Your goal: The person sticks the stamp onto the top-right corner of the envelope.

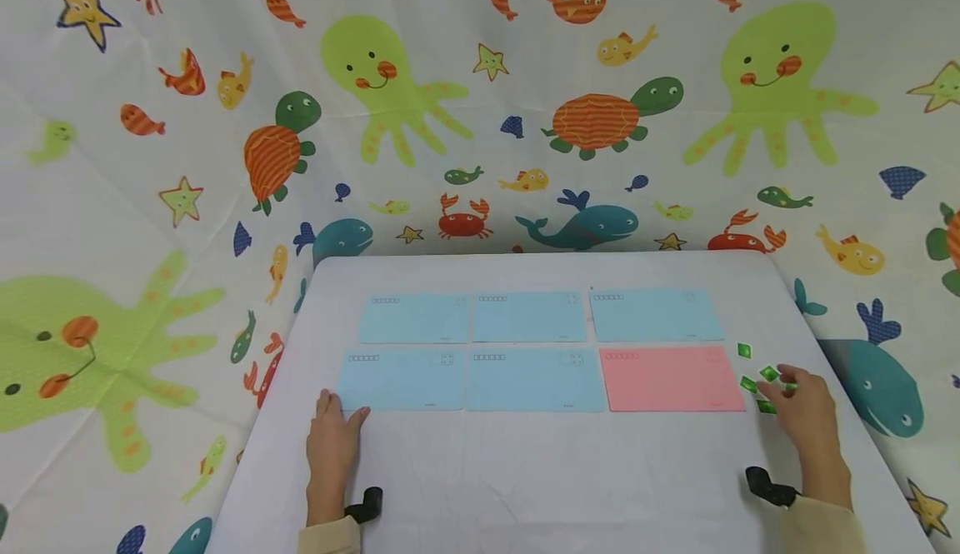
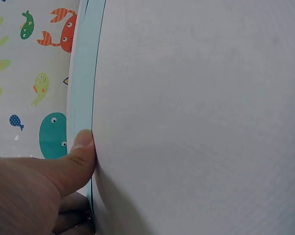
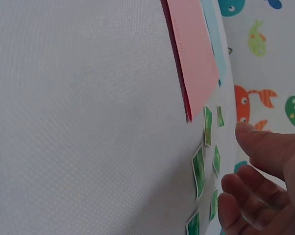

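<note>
My left hand (image 1: 333, 447) rests at the lower left corner of a blue envelope (image 1: 401, 383), fingers along its left side and thumb on the bottom edge. In the left wrist view the thumb (image 2: 82, 154) lies at the blue envelope's edge (image 2: 92, 58). On the right, my right hand (image 1: 810, 408) hovers over several small green stamps (image 1: 744, 351), its thumb and fingers apart. The right wrist view shows these fingers (image 3: 250, 193) loosely bent beside the stamps (image 3: 198, 174), with nothing between them. A pink envelope (image 1: 671, 383) lies just left of the stamps.
More blue envelopes lie in two rows, including one at the back right (image 1: 656, 316) and one at the front middle (image 1: 534, 383). They lie on a white table (image 1: 540, 479). A cloth with sea animals (image 1: 480, 137) hangs behind and spreads at both sides.
</note>
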{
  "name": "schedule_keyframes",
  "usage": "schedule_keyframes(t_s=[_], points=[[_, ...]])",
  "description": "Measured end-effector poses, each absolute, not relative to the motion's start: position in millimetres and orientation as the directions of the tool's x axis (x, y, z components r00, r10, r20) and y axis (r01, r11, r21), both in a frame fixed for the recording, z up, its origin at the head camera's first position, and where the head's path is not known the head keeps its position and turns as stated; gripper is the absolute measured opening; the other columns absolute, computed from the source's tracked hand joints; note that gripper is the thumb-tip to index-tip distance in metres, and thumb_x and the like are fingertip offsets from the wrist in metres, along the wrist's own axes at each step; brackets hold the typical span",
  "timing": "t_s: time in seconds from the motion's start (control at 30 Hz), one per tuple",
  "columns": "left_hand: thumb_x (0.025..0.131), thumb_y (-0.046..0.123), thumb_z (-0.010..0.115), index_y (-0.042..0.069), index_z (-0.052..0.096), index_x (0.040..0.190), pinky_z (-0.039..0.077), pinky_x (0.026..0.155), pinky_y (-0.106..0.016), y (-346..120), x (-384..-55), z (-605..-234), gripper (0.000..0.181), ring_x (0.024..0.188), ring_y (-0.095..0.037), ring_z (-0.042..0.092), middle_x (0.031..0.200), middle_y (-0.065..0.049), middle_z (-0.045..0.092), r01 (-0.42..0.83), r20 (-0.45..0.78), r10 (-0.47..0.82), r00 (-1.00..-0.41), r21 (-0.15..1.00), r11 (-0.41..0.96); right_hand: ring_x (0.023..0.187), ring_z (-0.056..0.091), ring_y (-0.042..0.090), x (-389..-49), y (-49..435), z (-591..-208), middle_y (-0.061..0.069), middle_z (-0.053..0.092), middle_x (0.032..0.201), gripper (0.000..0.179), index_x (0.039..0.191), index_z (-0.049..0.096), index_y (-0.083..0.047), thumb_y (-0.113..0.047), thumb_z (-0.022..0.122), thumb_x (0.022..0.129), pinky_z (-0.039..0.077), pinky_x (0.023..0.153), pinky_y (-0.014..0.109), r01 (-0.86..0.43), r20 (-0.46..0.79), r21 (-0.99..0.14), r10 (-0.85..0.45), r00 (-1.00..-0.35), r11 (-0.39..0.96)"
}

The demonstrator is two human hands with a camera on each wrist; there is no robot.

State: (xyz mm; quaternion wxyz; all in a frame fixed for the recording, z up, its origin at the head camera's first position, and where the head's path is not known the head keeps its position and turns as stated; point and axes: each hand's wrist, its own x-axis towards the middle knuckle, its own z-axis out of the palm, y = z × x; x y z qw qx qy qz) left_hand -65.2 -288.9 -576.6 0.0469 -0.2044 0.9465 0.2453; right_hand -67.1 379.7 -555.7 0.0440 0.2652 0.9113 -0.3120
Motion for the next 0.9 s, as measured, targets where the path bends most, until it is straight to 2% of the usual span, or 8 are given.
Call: schedule_keyframes(t_s=[0.23,0.63,0.9], points=[[0.097,0.022,0.066,-0.017,0.031,0.148,0.029,0.113,-0.068,-289,-65,-579,0.073,0.141,-0.060,0.027,0.159,-0.036,0.020,-0.403,-0.162,-0.371,-0.914,0.455,0.794,0.115,0.042,0.050,-70,382,-565,0.038,0.037,0.135,0.062,0.144,0.036,0.014,-0.023,0.060,0.101,0.048,0.096,0.061,0.498,-0.269,-0.529,0.421,-0.867,0.688],[0.098,0.022,0.065,-0.017,0.028,0.149,0.026,0.114,-0.068,-291,-65,-583,0.074,0.142,-0.059,0.025,0.160,-0.036,0.017,-0.396,-0.164,-0.363,-0.917,0.459,0.795,0.117,0.041,0.053,-73,381,-570,0.039,0.037,0.129,0.051,0.135,0.045,0.014,-0.019,0.061,0.100,0.049,0.095,0.061,0.461,-0.274,-0.517,0.371,-0.887,0.721],[0.096,0.021,0.067,-0.017,0.032,0.147,0.028,0.113,-0.068,-289,-65,-585,0.073,0.142,-0.059,0.026,0.159,-0.036,0.021,-0.395,-0.150,-0.369,-0.917,0.459,0.796,0.114,0.041,0.052,-74,383,-572,0.038,0.039,0.124,0.047,0.130,0.047,0.016,-0.017,0.062,0.099,0.050,0.095,0.060,0.473,-0.298,-0.500,0.369,-0.880,0.725]])
